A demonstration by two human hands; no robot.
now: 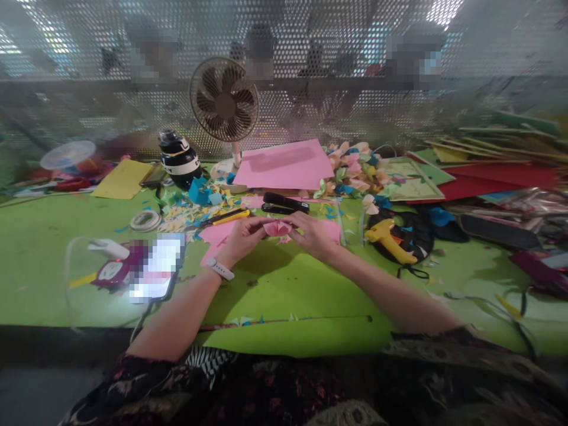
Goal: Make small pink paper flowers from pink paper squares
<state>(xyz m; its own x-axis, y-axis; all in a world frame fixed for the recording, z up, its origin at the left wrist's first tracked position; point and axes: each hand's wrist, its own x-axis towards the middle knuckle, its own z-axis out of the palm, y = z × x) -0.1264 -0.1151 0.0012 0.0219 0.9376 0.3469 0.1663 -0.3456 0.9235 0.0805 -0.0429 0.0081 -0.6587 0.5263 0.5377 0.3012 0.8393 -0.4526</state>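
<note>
Between my two hands is a small pink paper flower (277,228), its petals curled and facing me. My left hand (245,236) pinches its left edge between thumb and fingers. On the other side, my right hand (310,235) grips the right edge with the fingertips. Just beyond the hands lies a black stapler (286,203). A yellow and black utility knife (231,217) rests by my left fingers. Pink paper pieces (217,239) lie under and beside my left hand.
A yellow glue gun (390,239) sits on a black round pad at right. A lit phone (160,266) stands at left near a tape roll (145,220). Behind are a fan (224,100), a black bottle (180,160), pink sheets (284,165) and piled paper flowers (355,165).
</note>
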